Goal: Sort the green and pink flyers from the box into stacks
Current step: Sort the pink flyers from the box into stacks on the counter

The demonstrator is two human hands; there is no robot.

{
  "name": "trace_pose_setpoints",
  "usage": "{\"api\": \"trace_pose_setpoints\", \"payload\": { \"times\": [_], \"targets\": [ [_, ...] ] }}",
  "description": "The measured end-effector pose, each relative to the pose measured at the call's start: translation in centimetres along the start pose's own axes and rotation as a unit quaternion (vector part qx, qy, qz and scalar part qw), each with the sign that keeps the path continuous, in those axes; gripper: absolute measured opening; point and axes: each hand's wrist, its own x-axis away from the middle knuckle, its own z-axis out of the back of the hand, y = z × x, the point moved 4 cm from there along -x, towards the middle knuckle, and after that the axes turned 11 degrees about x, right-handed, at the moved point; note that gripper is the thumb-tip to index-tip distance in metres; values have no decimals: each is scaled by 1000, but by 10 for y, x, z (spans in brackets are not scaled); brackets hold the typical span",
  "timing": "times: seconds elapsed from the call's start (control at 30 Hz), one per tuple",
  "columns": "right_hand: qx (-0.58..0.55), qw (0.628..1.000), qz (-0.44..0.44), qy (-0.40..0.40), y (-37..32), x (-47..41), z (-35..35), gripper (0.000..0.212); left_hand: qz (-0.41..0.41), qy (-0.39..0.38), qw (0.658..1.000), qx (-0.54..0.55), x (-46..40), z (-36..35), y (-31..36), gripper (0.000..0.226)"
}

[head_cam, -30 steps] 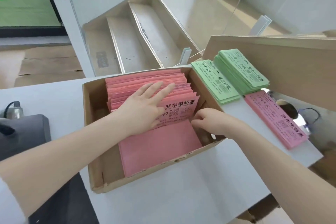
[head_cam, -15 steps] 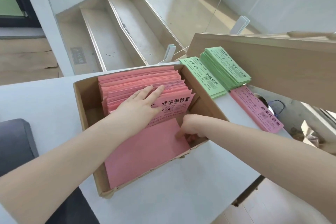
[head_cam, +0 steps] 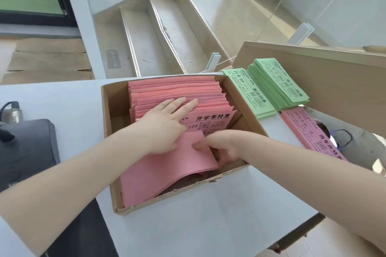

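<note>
A cardboard box (head_cam: 107,131) on the white table holds a thick row of pink flyers (head_cam: 175,92) leaning back, with a blank-backed pink flyer (head_cam: 167,173) lying flat in front. My left hand (head_cam: 165,125) rests flat on the leaning flyers, fingers spread. My right hand (head_cam: 221,146) is inside the box, pinching the right edge of the flat pink flyer, which curls upward. To the right of the box lie two green flyer stacks (head_cam: 248,94) (head_cam: 279,83) and a pink flyer stack (head_cam: 311,133).
A wooden panel (head_cam: 334,81) stands behind the sorted stacks. A dark bag (head_cam: 25,148) and a metal bottle (head_cam: 12,112) sit at the left. The table edge (head_cam: 292,227) drops off at the right. Steps (head_cam: 158,33) lie beyond.
My right hand has reached deeper into the box and taken the edge of the flat pink flyer, lifting it into a curl. My left hand stays on the leaning flyers.
</note>
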Motion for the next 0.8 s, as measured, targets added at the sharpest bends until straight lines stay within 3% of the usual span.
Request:
{"api": "trace_pose_setpoints", "payload": {
  "times": [0.07, 0.3, 0.37, 0.53, 0.6, 0.67, 0.73, 0.8],
  "targets": [
    [-62, 998, 26, -7, -1, -1, 3, 34, 13, -5, 1000, 14, 1, 1, 1, 45],
    [-141, 983, 52, -106, -10, -1, -7, 20, 55, -10, 997, 51, 10, 2, 14, 99],
    [-163, 978, 61, -112, -16, 3, -9, 18, 57, -8, 997, 45, 15, 1, 16, 98],
    [-228, 960, 79, -142, -21, 10, -11, 22, 72, -26, 997, 24, 25, -2, 13, 66],
    [-148, 979, 101, -101, -23, 19, -2, 22, 69, -21, 997, 28, 29, -1, 10, 52],
    [35, 992, 121, -19, -25, 32, 12, 42, 75, 8, 996, 49, 32, 3, 6, 37],
    [218, 955, 175, 96, -32, 44, 30, 63, 86, 42, 993, 69, 33, 6, 3, 32],
    [276, 875, 313, 246, -45, 58, 45, 61, 89, 62, 991, 77, 32, 5, 2, 35]
  ]
}}
